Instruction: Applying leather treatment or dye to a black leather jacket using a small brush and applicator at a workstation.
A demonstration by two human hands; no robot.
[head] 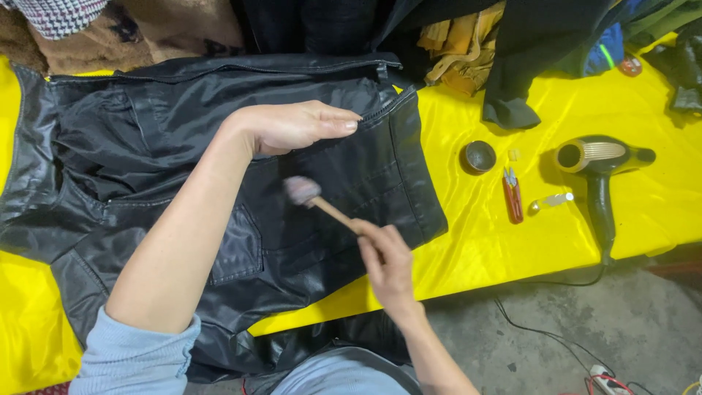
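Evidently mid-work: the right hand (385, 257) grips a brush (316, 200) on the black jacket (219, 132); the left hand (296, 126), flat and open, presses it down.

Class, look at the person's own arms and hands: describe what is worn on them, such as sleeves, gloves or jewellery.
Both hands are bare: no gloves, rings or watch show on the left hand or the right hand. The left arm wears a light blue sleeve of soft fabric, pushed up past the elbow so the forearm is uncovered. The right forearm is uncovered as far as the picture shows.
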